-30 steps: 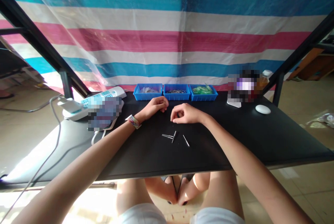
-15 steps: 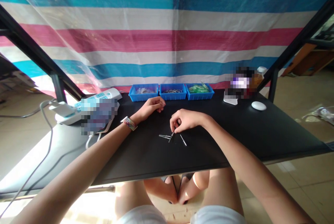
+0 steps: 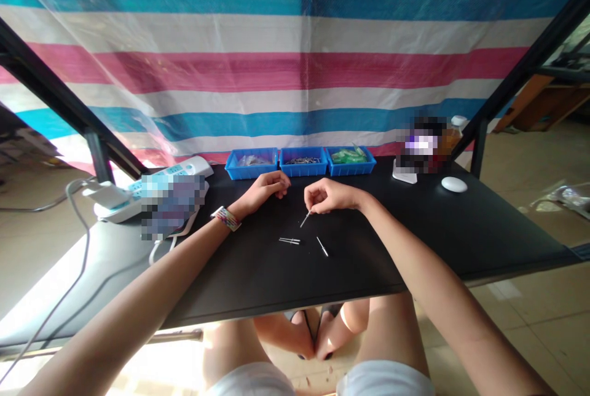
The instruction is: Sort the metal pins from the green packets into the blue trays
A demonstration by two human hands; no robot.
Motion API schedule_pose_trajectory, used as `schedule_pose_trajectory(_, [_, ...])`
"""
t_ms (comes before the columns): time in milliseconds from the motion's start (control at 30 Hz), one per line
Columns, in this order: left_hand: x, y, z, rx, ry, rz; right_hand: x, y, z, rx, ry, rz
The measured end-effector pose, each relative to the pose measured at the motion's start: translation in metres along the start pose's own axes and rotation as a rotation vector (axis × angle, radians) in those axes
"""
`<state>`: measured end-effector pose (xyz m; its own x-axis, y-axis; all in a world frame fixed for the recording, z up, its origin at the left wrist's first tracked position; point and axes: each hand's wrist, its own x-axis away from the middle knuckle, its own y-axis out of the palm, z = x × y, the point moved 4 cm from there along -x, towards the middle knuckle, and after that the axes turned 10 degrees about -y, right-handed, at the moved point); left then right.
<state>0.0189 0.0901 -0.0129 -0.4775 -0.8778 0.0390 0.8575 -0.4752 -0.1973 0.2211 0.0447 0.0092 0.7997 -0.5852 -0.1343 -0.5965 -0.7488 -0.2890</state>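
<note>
Pinched between the thumb and fingers of my right hand (image 3: 329,195) is a thin silver blind rivet (image 3: 305,219), tilted with its lower end pointing down toward the black tabletop. Nearer to me, two more rivets (image 3: 289,240) lie side by side on the table. Another single rivet (image 3: 322,246) rests to the right of them at a slant. My left hand (image 3: 266,189), a woven band on its wrist, lies on the table in front of the blue bins. Its fingers are loosely curled with a gap to the thumb, and nothing shows in them.
At the back stand a blue bin (image 3: 251,171) with clear plastic bags, a blue bin (image 3: 303,168) with metal pins and a blue bin (image 3: 351,168) with green packets. A power strip (image 3: 198,166) sits left; a white mouse-like object (image 3: 454,184) and a bottle (image 3: 455,128) are right.
My right hand has moved up and away from me, lifting one rivet off from beside the pair on the table. The left hand stays in place.
</note>
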Motion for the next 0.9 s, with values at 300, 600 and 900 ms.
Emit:
schedule_pose_trajectory(300, [-0.002,0.001,-0.002,-0.097,-0.026,-0.026,-0.018,-0.013,0.04,-0.074,-0.19,0.724])
schedule_pose_trajectory(600, [-0.002,-0.001,-0.002,-0.063,-0.031,-0.001,-0.019,-0.013,0.048,-0.003,-0.189,0.727])
schedule_pose_trajectory(900, [0.002,0.002,0.005,-0.03,0.013,0.018,-0.019,-0.012,0.046,-0.043,-0.137,0.7])
